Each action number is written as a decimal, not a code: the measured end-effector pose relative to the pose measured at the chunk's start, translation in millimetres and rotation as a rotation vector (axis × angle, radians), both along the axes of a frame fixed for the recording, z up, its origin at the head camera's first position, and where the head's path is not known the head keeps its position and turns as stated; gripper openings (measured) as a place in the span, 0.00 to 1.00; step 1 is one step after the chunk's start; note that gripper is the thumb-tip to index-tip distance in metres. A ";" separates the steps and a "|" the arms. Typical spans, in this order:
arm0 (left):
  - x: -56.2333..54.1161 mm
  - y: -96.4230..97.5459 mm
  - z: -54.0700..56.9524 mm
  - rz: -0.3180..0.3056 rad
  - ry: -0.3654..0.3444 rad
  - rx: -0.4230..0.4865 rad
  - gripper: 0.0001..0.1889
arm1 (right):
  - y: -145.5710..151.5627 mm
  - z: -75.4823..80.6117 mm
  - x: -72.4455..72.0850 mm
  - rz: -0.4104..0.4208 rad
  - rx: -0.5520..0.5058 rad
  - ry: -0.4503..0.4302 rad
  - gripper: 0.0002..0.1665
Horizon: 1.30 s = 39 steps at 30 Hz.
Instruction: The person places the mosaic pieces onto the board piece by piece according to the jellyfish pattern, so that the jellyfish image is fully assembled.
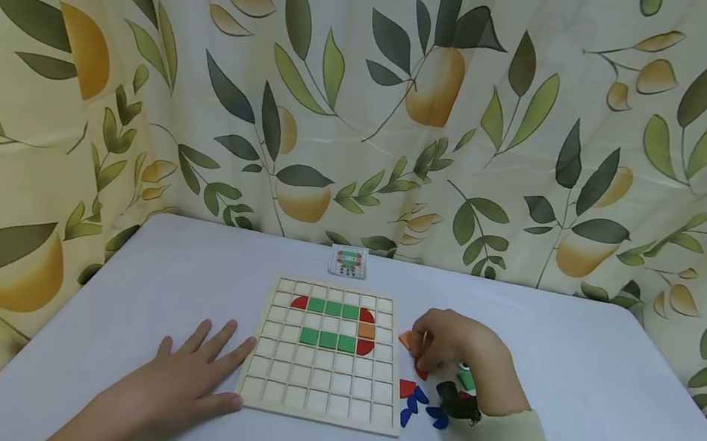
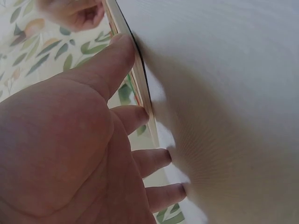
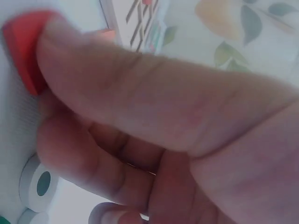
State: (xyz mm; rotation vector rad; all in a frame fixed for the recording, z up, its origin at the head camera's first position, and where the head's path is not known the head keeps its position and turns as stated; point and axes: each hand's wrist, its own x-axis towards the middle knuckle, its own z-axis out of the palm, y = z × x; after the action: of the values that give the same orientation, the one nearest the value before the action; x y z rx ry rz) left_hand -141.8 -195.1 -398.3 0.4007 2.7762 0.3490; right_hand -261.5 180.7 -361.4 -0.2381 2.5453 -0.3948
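A pale gridded board (image 1: 315, 400) lies on the table, with green squares (image 1: 328, 340), red quarter-round pieces (image 1: 365, 348) and an orange square (image 1: 366, 331) set in its upper cells. My left hand (image 1: 185, 378) lies with fingers spread at the board's left side; in the left wrist view, the thumb and forefinger of that hand (image 2: 60, 135) touch the board's edge (image 2: 140, 77). To the right of the board, my right hand (image 1: 451, 343) pinches a red curved-edge piece (image 3: 28, 49) between thumb and finger, low over the table. Part of this piece is hidden by the thumb.
Loose pieces lie right of the board: an orange one (image 1: 406, 339), a red one (image 1: 407, 389), several blue ones (image 1: 437, 416) and a green one (image 1: 465, 377) partly behind the right wrist. A small pattern card (image 1: 348, 261) is behind the board. Patterned cloth (image 1: 370, 102) hangs beyond the table.
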 end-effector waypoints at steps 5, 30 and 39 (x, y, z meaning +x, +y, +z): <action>-1.0 0.2 -1.5 -0.001 0.011 -0.013 0.43 | 0.5 5.7 1.0 -0.020 0.033 0.021 0.11; -0.7 -0.8 -1.1 0.010 -0.005 0.008 0.43 | -55.1 -16.3 -8.0 0.305 -0.583 0.184 0.08; -3.3 0.7 0.3 0.010 0.003 -0.004 0.42 | -94.9 -13.3 -10.1 0.344 -0.624 0.250 0.07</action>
State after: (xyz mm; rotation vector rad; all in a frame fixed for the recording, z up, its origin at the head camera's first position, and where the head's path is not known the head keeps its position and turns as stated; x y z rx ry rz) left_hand -145.1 -194.5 -398.0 0.3867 2.7824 0.3450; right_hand -271.6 85.7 -374.7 -0.9923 2.4705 -1.0652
